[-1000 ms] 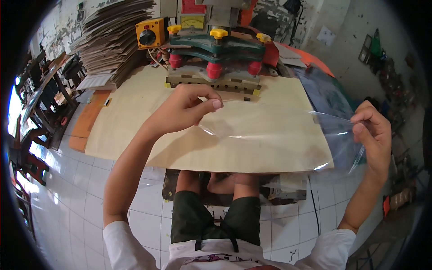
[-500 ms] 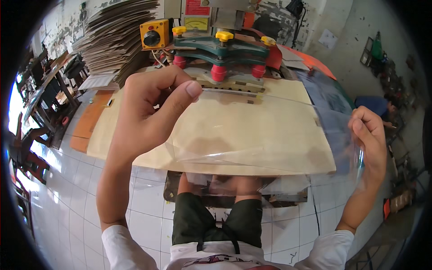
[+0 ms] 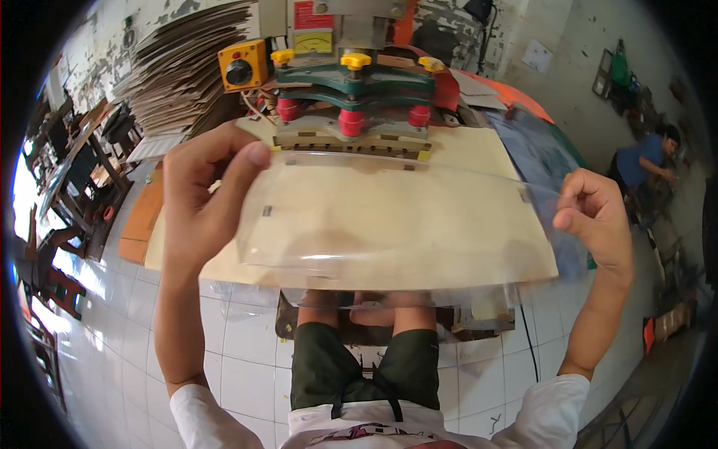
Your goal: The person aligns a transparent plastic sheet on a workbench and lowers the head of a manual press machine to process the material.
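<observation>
Both of my hands hold up a clear plastic sheet (image 3: pixel 318 258) above a pale cream board (image 3: pixel 441 217). My left hand (image 3: pixel 202 202) is closed, thumb and fingers pinching the sheet near its far left corner. On the other side my right hand (image 3: pixel 600 221) pinches the right edge between thumb and curled fingers. The sheet bows between the hands, its near part reaching the board's front edge. Small dark marks show on the board, through the sheet. Just beyond stands a press with a dark green clamp frame (image 3: pixel 359 81), yellow knobs and red spacers.
A yellow control box (image 3: pixel 243 66) with a black knob sits left of the press. Behind it rises a tall stack of cardboard sheets (image 3: pixel 187 71). Blue-grey plastic sheets (image 3: pixel 523 153) lie at the right. Another person (image 3: pixel 639 165) works at the far right.
My left hand has moved left with its corner, spreading the sheet wider over the board. My right hand has shifted slightly. The view has turned a little, showing more of the other person.
</observation>
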The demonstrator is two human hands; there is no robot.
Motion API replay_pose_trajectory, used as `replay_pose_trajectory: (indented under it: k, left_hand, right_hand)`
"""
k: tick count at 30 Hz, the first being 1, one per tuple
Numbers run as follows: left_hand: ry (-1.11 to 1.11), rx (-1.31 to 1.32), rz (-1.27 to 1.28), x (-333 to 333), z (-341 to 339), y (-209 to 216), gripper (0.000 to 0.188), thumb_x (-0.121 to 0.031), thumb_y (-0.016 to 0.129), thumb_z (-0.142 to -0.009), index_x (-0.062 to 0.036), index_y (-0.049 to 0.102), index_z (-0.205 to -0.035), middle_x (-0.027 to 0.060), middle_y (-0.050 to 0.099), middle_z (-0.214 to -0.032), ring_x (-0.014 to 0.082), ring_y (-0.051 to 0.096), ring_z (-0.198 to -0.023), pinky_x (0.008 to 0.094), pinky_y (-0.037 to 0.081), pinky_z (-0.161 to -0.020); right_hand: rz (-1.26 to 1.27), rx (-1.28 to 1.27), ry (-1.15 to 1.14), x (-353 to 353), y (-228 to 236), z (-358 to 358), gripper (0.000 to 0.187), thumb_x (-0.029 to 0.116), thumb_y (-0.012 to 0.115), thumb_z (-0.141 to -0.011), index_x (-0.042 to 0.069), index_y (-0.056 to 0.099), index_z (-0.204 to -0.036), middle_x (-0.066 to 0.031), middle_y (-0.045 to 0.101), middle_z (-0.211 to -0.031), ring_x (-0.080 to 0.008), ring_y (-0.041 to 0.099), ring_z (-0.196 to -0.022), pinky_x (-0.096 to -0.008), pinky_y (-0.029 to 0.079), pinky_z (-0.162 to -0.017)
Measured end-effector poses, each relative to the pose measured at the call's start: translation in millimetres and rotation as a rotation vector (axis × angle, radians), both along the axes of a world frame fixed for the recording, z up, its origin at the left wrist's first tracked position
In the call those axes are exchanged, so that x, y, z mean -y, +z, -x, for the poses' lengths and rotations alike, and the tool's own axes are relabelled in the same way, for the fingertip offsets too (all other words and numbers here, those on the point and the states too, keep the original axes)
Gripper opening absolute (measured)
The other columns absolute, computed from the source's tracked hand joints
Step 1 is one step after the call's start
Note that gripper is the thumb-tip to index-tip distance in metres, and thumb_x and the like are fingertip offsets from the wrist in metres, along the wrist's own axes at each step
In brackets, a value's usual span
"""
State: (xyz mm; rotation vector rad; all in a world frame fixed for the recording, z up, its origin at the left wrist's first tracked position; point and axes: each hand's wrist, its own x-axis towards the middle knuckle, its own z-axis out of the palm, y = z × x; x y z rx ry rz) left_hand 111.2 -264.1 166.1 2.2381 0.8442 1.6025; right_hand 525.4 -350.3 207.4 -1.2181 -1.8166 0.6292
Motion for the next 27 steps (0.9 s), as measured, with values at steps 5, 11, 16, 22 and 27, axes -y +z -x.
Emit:
replay_pose_trajectory:
  k: [5, 11, 16, 22, 27]
  left_hand:
    - [0.03, 0.022, 0.037, -15.5, 30.7, -11.7, 0.023, -0.014, 0.063, -0.1, 0.0025, 0.062, -0.084, -0.0025, 0.054, -0.072, 0.0038, 0.043, -0.064, 0.0213, 0.033, -0.056]
    - [0.084, 0.023, 0.132, -25.5, 38.7, -21.1, 0.029, -0.022, 0.063, -0.101, -0.0006, 0.062, -0.081, -0.0069, 0.045, -0.066, 0.0006, 0.033, -0.058, 0.0223, 0.021, -0.051]
    - [0.082, 0.035, 0.162, -30.3, 42.0, -26.6, 0.03, -0.023, 0.063, -0.101, -0.0007, 0.063, -0.081, -0.0077, 0.044, -0.065, 0.0006, 0.032, -0.057, 0.0224, 0.021, -0.051]
    - [0.09, 0.004, 0.146, -32.8, 43.9, -29.7, 0.029, -0.022, 0.063, -0.101, 0.0, 0.062, -0.081, -0.0078, 0.043, -0.064, 0.0007, 0.031, -0.057, 0.0226, 0.02, -0.051]
    - [0.088, 0.002, 0.134, -35.3, 44.1, -33.2, 0.029, -0.02, 0.063, -0.101, 0.0008, 0.062, -0.081, -0.0073, 0.044, -0.065, 0.0005, 0.032, -0.058, 0.0228, 0.021, -0.051]
  right_hand:
    - [0.05, -0.027, 0.015, 1.6, -5.2, 14.9, 0.017, 0.002, 0.08, -0.08, 0.002, 0.064, -0.087, 0.0037, 0.061, -0.08, -0.0012, 0.052, -0.07, -0.0171, 0.041, -0.061]
    - [0.041, -0.042, 0.022, -1.2, -7.0, 21.6, 0.011, 0.002, 0.076, -0.086, -0.001, 0.067, -0.093, 0.0032, 0.062, -0.082, 0.0007, 0.052, -0.07, -0.0162, 0.041, -0.06]
    - [0.011, -0.021, 0.041, -7.5, -10.1, 21.2, 0.014, 0.005, 0.075, -0.088, -0.003, 0.068, -0.098, 0.0011, 0.065, -0.09, -0.0003, 0.054, -0.074, -0.0167, 0.044, -0.062]
    - [-0.016, -0.019, 0.05, -10.8, -12.7, 22.2, 0.015, 0.005, 0.075, -0.089, -0.003, 0.07, -0.101, -0.0018, 0.068, -0.097, -0.0018, 0.056, -0.078, -0.0168, 0.045, -0.063]
    - [-0.058, 0.003, 0.035, -12.8, -15.1, 23.3, 0.016, 0.005, 0.074, -0.089, -0.003, 0.071, -0.102, -0.0011, 0.068, -0.096, -0.0011, 0.055, -0.077, -0.0165, 0.043, -0.061]
